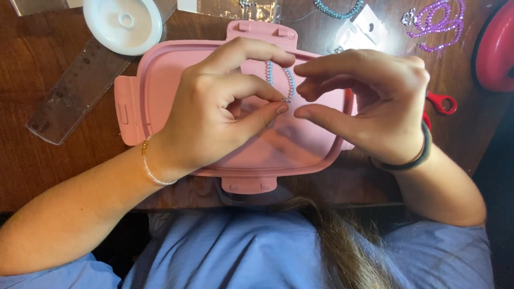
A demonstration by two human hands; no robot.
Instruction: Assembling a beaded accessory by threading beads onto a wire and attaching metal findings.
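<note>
At the centre of the frame, the left hand (214, 112) and right hand (369, 101) meet over a pink rectangular plastic lid (160, 69), fingertips pinched on a small strand of blue and pink beads (287, 80). The lid's upper-left rim lies just beside a white round plastic spool (122, 22) and a clear plastic ruler (75, 91). Open brown wooden table (32, 166) spreads at lower left.

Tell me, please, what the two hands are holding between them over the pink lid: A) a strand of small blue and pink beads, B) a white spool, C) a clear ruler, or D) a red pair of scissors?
A: the left hand and right hand pinch a beaded strand above the pink lid.
</note>
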